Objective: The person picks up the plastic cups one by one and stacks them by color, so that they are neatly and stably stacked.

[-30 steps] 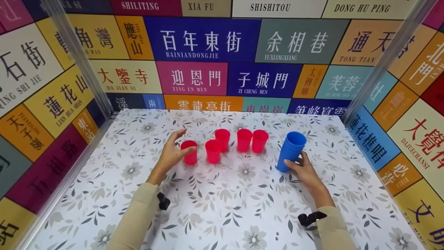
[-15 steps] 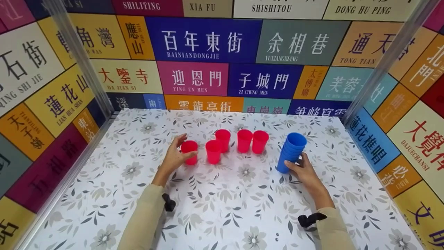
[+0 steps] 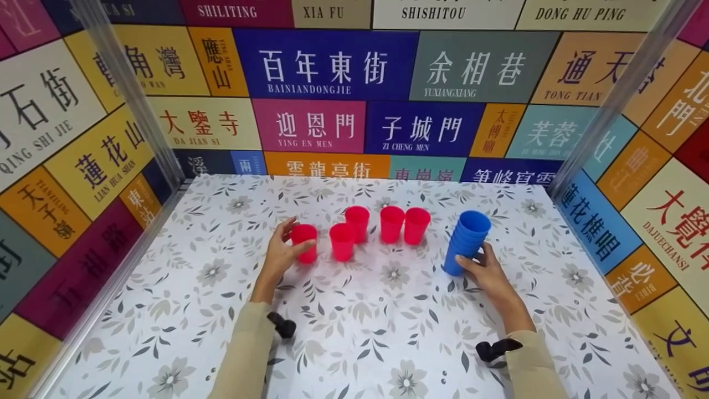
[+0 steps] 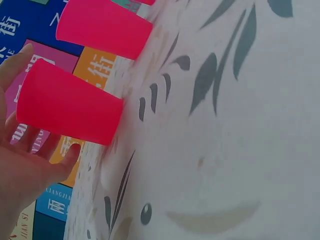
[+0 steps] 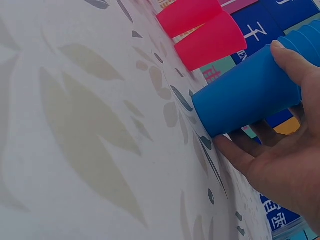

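Observation:
A red plastic cup (image 3: 304, 244) stands upright at the left end of a group of red cups. My left hand (image 3: 278, 254) is around it, with the thumb in front and the other fingers on its far side. In the left wrist view these fingers (image 4: 64, 164) look fairly straight and loose about the cup; firm contact cannot be made out. On the right stands a tall stack of nested blue cups (image 3: 467, 241). My right hand (image 3: 487, 272) grips its lower part, thumb across the near side, the remaining fingers partly hidden behind.
Several more red cups stand upright between my hands: one in front (image 3: 342, 242), one just behind it (image 3: 358, 221), and a close pair (image 3: 392, 224) farther right. All rest on a white leaf-patterned tabletop (image 3: 376, 327). Colourful lettered walls (image 3: 332, 64) enclose its back and sides.
The left hand has moved slightly right, and its fingers have closed in around the leftmost red cup. The right hand and blue stack have stayed in place.

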`<state>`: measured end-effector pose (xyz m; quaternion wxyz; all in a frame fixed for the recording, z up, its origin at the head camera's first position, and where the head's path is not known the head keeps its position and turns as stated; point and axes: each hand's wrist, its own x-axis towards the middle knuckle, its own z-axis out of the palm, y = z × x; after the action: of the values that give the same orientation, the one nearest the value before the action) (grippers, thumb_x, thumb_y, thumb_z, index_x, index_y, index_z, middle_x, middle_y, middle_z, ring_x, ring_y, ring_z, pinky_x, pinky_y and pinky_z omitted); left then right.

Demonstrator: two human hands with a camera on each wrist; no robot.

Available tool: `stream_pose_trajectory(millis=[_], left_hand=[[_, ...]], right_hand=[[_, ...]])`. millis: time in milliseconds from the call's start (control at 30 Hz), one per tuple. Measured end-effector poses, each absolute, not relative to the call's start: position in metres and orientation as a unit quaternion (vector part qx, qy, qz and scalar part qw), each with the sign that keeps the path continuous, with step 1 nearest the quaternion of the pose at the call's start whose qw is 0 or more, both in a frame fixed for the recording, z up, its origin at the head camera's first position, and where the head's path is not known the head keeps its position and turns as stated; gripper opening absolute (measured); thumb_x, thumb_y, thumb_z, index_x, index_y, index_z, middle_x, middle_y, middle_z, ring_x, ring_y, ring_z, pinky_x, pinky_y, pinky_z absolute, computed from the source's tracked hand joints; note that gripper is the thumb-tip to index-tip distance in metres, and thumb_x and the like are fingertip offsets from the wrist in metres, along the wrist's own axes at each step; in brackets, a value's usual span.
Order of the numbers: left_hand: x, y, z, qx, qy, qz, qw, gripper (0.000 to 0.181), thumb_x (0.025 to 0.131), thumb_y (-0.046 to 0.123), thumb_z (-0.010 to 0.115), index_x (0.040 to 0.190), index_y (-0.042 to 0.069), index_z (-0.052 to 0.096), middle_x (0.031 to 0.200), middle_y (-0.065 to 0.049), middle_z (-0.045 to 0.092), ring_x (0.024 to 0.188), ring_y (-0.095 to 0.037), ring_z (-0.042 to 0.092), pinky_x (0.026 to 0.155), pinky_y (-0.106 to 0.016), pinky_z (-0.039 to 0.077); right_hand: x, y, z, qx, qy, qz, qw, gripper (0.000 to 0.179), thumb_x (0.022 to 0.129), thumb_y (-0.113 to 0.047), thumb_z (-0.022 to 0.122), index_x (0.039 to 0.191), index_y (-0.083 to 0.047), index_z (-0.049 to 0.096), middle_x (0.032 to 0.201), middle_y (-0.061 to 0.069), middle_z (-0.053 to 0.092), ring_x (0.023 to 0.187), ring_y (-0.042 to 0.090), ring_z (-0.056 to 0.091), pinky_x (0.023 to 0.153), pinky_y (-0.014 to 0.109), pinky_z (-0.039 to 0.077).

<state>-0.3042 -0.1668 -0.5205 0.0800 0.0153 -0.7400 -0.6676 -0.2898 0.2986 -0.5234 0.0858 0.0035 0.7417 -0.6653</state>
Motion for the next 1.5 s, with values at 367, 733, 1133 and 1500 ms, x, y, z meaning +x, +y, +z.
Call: stream_pose_trajectory(millis=[367,733,1133,1500], left_hand=[[-0.305,-0.161,-0.527,0.051,-0.75,-0.656,0.073,0.071,0.083,0.019,0.082,0.146,0.007,0.05,0.141,-0.02,0.056,0.132,-0.031,0.052,0.107,-0.039,0.046],[-0.299,-0.162,-0.529,0.056,-0.748,-0.659,0.06,0.073,0.085,0.025,0.081,0.149,0.015,0.047,0.148,-0.016,0.05,0.136,-0.032,0.049,0.11,-0.042,0.047],[-0.293,-0.155,-0.541,0.052,-0.715,-0.69,0.098,0.067,0.088,0.014,0.076,0.147,0.012,0.047,0.141,-0.018,0.054,0.123,-0.031,0.058,0.088,-0.019,0.05],[-0.293,-0.153,-0.543,0.052,-0.73,-0.676,0.085,0.064,0.091,0.024,0.075,0.148,0.02,0.047,0.144,-0.013,0.053,0.124,-0.028,0.056,0.095,-0.028,0.052]], right_hand=[[-0.289,0.299,-0.526,0.006,0.724,-0.684,0.082,0.091,0.096,-0.026,0.068,0.16,-0.015,0.005,0.165,0.022,0.018,0.15,0.036,0.028,0.122,0.048,0.029],[-0.292,0.299,-0.522,0.003,0.741,-0.667,0.077,0.093,0.096,-0.031,0.068,0.161,-0.016,0.003,0.166,0.022,0.018,0.151,0.037,0.028,0.123,0.049,0.028],[-0.29,0.299,-0.524,0.01,0.744,-0.663,0.078,0.093,0.095,-0.031,0.069,0.161,-0.017,0.005,0.163,0.024,0.023,0.149,0.037,0.031,0.122,0.048,0.029],[-0.286,0.298,-0.522,0.016,0.732,-0.677,0.08,0.093,0.097,-0.026,0.067,0.162,-0.015,0.001,0.165,0.024,0.018,0.152,0.038,0.026,0.123,0.049,0.028]])
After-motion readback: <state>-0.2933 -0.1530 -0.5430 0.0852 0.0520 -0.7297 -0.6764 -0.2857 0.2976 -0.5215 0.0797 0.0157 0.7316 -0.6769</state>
